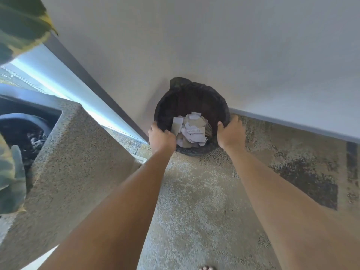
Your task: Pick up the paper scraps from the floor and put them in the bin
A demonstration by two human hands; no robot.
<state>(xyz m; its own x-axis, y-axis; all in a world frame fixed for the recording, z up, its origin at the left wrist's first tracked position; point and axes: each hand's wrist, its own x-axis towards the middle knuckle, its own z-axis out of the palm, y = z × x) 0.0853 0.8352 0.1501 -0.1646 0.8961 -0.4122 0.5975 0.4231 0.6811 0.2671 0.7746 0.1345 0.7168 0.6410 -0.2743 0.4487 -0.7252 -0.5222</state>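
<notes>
Against the white wall [214, 45], on speckled concrete floor [194, 191], my left hand [161, 138] and right hand [231, 133] grip the rim of the round black-lined bin [194, 94] holding white and tan paper scraps [191, 129].

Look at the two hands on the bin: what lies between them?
In the head view, the left hand and right hand grip opposite sides of the bin; between them lie paper scraps inside it.

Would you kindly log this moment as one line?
left hand: grips bin rim | right hand: grips rim | paper scraps: inside bin | floor: none visible
</notes>
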